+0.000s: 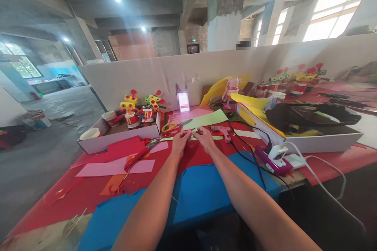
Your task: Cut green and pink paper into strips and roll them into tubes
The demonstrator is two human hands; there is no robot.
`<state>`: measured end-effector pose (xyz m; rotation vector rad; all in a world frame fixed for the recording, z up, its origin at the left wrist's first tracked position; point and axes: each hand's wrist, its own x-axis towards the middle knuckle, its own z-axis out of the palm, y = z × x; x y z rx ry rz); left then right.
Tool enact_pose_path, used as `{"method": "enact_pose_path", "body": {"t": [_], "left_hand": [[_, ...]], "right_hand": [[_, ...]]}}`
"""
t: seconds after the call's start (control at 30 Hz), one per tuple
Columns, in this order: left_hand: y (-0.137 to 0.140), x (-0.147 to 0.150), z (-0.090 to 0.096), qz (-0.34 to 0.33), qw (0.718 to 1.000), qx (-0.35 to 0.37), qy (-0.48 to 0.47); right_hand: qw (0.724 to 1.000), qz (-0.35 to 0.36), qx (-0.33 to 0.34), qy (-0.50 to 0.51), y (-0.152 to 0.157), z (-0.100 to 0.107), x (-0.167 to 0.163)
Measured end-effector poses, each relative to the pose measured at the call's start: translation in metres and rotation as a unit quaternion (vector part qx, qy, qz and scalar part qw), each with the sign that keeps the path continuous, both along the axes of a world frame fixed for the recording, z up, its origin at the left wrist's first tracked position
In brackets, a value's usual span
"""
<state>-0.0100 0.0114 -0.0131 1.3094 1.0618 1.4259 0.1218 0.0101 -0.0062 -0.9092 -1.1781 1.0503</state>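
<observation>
My left hand (180, 142) and my right hand (204, 138) meet over the red table covering, fingertips close together. Both are closed in a pinch on a small light-green paper strip (193, 132), which the fingers partly hide. A longer light-green strip (216, 138) lies flat beneath the hands. Behind them is a wide green sheet (207, 119), with yellow-handled scissors (170, 127) at its left end. A pink glue gun (224, 133) rests just right of my right hand. Red-handled scissors (138, 158) lie to the left, across pink paper (100, 168).
A box (123, 139) at left holds paper-cup robot figures (133, 118). At right stand a larger white box (321, 143) and a purple power strip (272, 160) with trailing cables. Blue sheet (203, 188) covers the front edge; a white partition (141, 74) closes the back.
</observation>
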Motion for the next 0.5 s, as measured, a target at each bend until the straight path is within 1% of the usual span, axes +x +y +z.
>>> {"method": "enact_pose_path", "body": {"t": [0.13, 0.23, 0.33, 0.4, 0.43, 0.5], "left_hand": [[0.0023, 0.0007, -0.0030, -0.005, 0.999, -0.019, -0.036], [0.0034, 0.0008, -0.0042, 0.004, 0.998, -0.029, -0.048], [0.0034, 0.0008, -0.0037, 0.015, 0.998, -0.035, -0.052], [0.0031, 0.0011, -0.0025, 0.016, 0.997, -0.035, -0.060], [0.0029, 0.0014, -0.0017, 0.015, 0.997, -0.034, -0.065], [0.0026, 0.0021, -0.0003, 0.009, 0.997, -0.030, -0.076]], "right_hand": [[1.000, -0.006, 0.010, -0.015, 0.0028, -0.0045, -0.0025], [0.998, -0.030, 0.029, -0.055, 0.0046, -0.0069, -0.0034], [0.994, -0.048, 0.044, -0.093, 0.0041, -0.0051, -0.0032], [0.997, -0.029, 0.039, -0.068, 0.0028, -0.0020, -0.0026], [0.999, -0.014, 0.023, -0.033, 0.0021, -0.0005, -0.0021], [0.998, 0.015, -0.036, 0.055, 0.0010, 0.0016, -0.0009]]}}
